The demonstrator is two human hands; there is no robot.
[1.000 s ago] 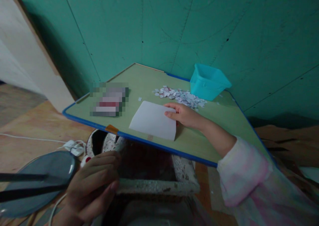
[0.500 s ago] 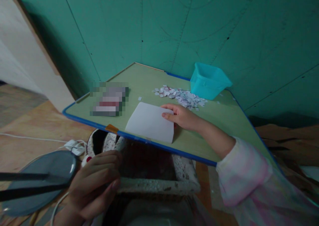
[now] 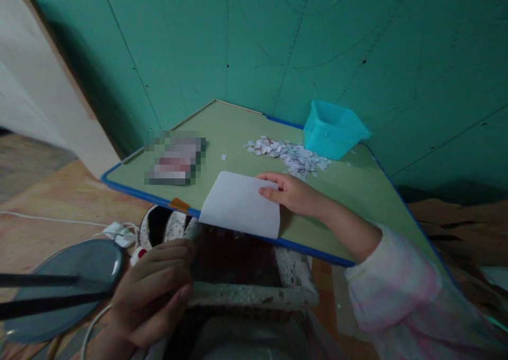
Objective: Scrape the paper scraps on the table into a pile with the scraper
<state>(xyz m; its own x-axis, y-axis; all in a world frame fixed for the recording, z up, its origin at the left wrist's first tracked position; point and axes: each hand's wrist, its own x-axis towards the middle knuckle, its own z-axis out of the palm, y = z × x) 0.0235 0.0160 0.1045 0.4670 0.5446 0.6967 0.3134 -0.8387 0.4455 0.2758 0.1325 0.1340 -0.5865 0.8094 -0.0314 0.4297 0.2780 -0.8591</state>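
Observation:
My right hand [image 3: 289, 193] grips the right edge of a white sheet of paper [image 3: 240, 204], thumb on top and fingers beneath. The sheet lies over the front of the green tabletop [image 3: 333, 201], its near side reaching past the blue edge. Below that edge, to the left, my left hand [image 3: 154, 286] is closed with curled fingers; anything inside it is hidden. Behind the sheet is a pile of small cut paper pieces [image 3: 293, 156], with one loose piece [image 3: 224, 157] to its left.
A turquoise plastic basket [image 3: 333, 132] stands at the back right of the table, beside the pile. A blurred-out flat object [image 3: 177, 161] lies on the left. Below are a grey round stool [image 3: 67, 291] and a white cable with plug [image 3: 119, 234]. A green wall [image 3: 190, 47] rises behind.
My right hand has drawn the paper slightly toward me, so its near side now covers the blue table edge. The left hand has barely moved.

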